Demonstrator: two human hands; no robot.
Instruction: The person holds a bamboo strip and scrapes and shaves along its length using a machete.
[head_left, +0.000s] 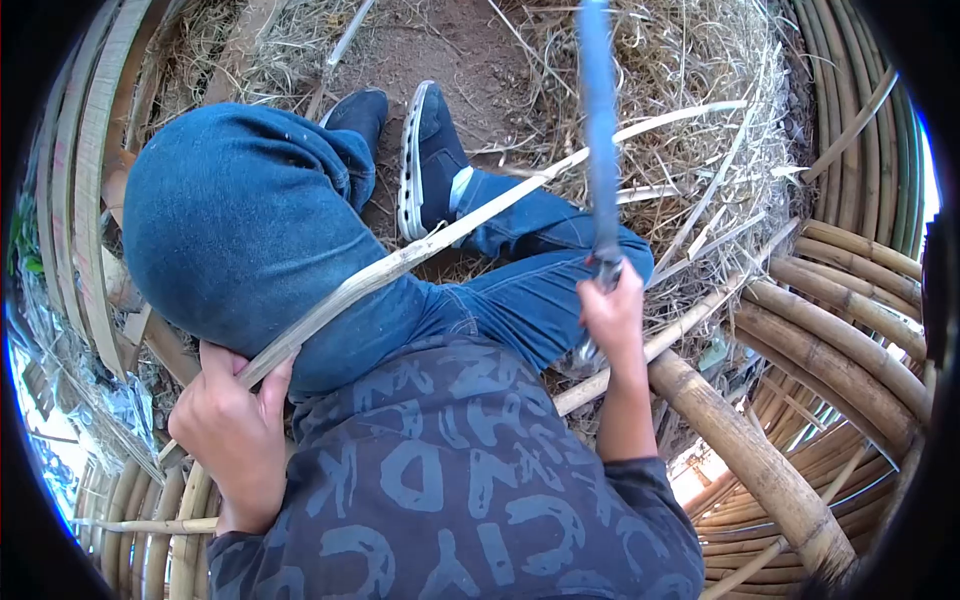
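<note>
A long, pale bamboo strip (395, 264) lies slantwise across my bent knee and thigh, its thin far end reaching over the straw at upper right. Its near end is pinched between the thumb and fingers of my left hand (230, 430), beside my knee. My right hand (615, 308) is wrapped around the dark handle of a long-bladed knife, probably a machete (601, 140). The blade, blurred by motion, points away from me toward the top edge. It passes over or very near the strip; whether they touch I cannot tell.
Straw and shavings (690, 60) cover the ground around my shoes (430, 150). Thick bamboo poles (740, 440) lie close at my right, with stacked poles (850, 120) behind. Flat split slats (90, 200) curve along the left side. Several loose strips (725, 180) lie on the straw.
</note>
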